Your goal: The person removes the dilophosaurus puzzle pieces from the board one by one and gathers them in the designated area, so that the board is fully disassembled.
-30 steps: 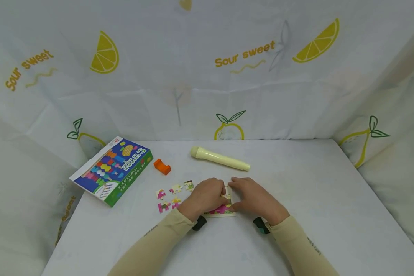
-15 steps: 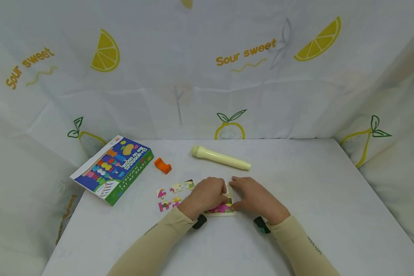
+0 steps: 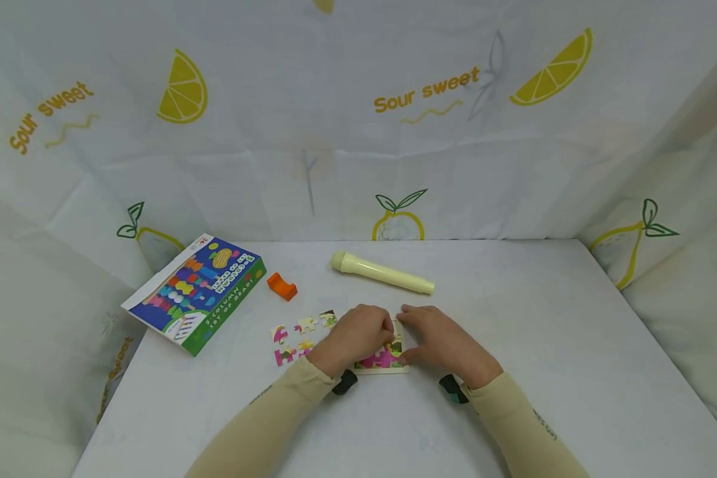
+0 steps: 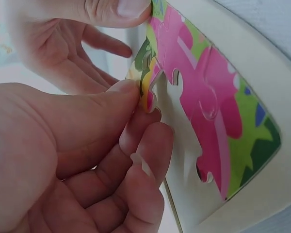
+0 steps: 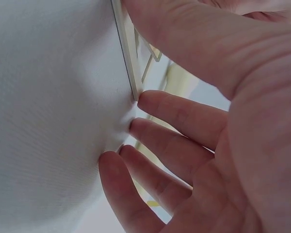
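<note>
A small jigsaw puzzle in a pale tray [image 3: 388,372] lies on the table between both hands. Pink and green pieces [image 4: 218,111] fill part of it, while bare tray bottom [image 4: 173,116] shows beside them. With thumb and forefinger my left hand [image 3: 358,338] pinches a puzzle piece [image 4: 147,90], yellow, dark green and pink, tilted over the tray. My right hand [image 3: 445,342] rests along the tray's right side, thumb on its edge and forefinger at the far corner. Its fingers [image 5: 169,141] are spread, some tips on the table. Several loose puzzle pieces [image 3: 284,357] lie left of the tray.
At the left stands a blue and green bead-set box [image 3: 230,309], with an orange curved block [image 3: 282,287] beside it. Behind the hands lies a pale yellow microphone-shaped thing [image 3: 382,272]. A white printed curtain [image 3: 311,166] rises at the table's back edge.
My left thumb and fingertips have shifted slightly away from me, uncovering more of the coloured pieces at the tray's right side. My right hand stays in place.
</note>
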{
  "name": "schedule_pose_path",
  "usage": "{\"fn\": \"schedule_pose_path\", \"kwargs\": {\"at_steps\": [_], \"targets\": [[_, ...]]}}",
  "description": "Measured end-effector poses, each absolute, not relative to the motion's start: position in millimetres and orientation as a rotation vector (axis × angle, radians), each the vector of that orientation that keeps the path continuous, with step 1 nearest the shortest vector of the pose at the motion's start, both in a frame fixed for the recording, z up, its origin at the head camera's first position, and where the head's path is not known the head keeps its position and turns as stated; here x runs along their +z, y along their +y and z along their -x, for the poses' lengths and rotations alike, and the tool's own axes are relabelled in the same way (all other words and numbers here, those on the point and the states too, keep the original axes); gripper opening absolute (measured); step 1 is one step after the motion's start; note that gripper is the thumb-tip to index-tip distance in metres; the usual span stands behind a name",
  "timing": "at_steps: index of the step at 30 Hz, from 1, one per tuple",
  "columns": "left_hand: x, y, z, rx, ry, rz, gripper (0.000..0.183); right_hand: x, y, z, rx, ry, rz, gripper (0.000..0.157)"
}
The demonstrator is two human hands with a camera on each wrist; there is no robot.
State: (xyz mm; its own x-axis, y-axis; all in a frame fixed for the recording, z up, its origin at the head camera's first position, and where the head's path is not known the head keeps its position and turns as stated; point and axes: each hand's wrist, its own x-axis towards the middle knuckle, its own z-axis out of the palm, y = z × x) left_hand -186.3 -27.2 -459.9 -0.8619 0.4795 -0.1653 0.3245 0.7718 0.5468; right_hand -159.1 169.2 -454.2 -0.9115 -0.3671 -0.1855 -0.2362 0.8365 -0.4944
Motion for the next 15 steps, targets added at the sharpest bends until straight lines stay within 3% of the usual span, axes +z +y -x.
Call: {"fn": "schedule_pose_path", "kwargs": {"at_steps": [9, 15], "targets": [[-456, -42, 195, 0.905, 2.572, -0.623, 0.012, -457, 169, 161, -0.669, 2.747, 0.457, 0.075], [-448, -78, 197, 0.935, 2.578, -0.508, 0.011, -456, 167, 160, -0.652, 2.746, 0.438, 0.076]]}}
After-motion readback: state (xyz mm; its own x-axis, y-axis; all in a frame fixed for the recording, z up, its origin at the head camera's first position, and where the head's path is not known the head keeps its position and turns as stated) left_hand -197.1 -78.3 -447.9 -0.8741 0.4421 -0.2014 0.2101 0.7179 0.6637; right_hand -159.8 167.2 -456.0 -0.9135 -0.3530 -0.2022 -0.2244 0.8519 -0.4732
